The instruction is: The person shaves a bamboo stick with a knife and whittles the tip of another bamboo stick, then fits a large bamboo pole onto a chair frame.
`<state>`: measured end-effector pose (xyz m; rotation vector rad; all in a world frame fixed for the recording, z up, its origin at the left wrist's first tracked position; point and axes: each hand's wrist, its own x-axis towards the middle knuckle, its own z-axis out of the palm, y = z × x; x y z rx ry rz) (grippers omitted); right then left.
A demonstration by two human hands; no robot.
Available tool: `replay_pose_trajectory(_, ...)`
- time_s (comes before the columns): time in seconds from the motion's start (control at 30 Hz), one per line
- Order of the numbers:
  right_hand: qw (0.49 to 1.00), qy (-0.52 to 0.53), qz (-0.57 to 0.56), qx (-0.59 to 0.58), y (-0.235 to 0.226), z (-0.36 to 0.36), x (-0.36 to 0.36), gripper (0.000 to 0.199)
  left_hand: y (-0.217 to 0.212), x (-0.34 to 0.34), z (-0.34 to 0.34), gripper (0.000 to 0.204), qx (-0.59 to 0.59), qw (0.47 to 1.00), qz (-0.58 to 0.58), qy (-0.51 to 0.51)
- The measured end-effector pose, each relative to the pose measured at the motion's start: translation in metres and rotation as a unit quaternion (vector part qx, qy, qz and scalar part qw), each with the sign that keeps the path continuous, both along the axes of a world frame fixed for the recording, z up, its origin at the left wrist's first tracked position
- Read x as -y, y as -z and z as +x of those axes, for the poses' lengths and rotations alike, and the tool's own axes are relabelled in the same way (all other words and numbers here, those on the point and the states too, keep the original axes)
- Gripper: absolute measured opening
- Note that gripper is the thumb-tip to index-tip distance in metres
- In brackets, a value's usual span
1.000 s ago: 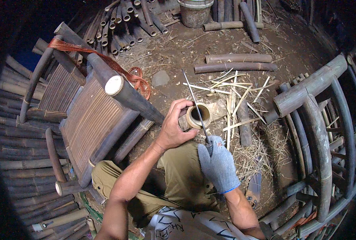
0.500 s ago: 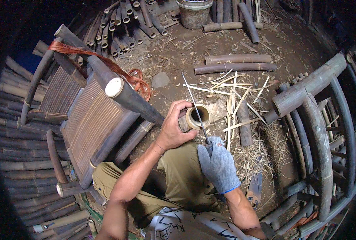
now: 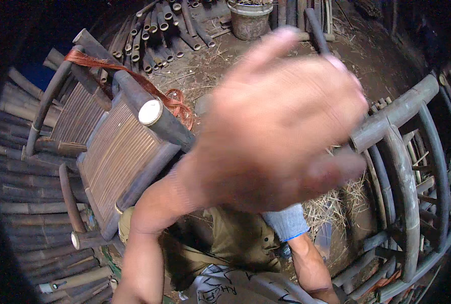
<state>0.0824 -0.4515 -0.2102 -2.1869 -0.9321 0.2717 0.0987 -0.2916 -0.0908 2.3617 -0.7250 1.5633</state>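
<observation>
My bare left hand (image 3: 286,116) is raised close up in the middle of the picture. It is smeared by motion, so I cannot tell whether its fingers hold anything. Behind it, my right hand (image 3: 289,223) shows only the cuff end of a grey knitted glove with a blue edge. The right fingers and whatever they hold are hidden. No part of the pale bamboo tube or the long thin blade shows from behind my left hand. My knees in olive trousers (image 3: 235,228) are bent below.
A bamboo chair (image 3: 116,147) with a slatted seat stands at the left, an orange strap (image 3: 109,71) tied on it. Cut bamboo poles (image 3: 159,30) lie stacked at the back near a dirty bucket (image 3: 248,23). A bamboo frame (image 3: 402,187) is at the right, beside straw-like shavings (image 3: 332,213).
My left hand has left the bamboo tube and risen toward the camera, moving right across the view. It now covers the tube, the blade and most of my gloved right hand.
</observation>
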Motion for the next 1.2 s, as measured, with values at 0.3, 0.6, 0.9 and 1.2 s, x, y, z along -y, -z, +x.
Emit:
replay_pose_trajectory(0.3, 0.995, 0.061, -0.025, -0.076, -0.016, 0.011, -0.007, 0.035, 0.015, -0.007, 0.035, 0.057, -0.199, 0.978, 0.055, -0.009)
replay_pose_trajectory(0.6, 0.993, 0.048, -0.074, -0.078, 0.007, 0.011, -0.005, 0.036, 0.104, -0.026, 0.036, 0.063, -0.402, 0.911, 0.041, -0.077)
replay_pose_trajectory(0.9, 0.987, 0.08, -0.059, -0.128, 0.022, 0.035, -0.002, 0.036, 0.066, -0.018, 0.053, 0.064, -0.222, 0.974, 0.042, 0.006)
replay_pose_trajectory(1.2, 0.947, 0.031, -0.019, -0.319, 0.02, 0.071, 0.013, 0.033, 0.138, -0.023, 0.084, 0.065, -0.333, 0.937, 0.104, 0.008)
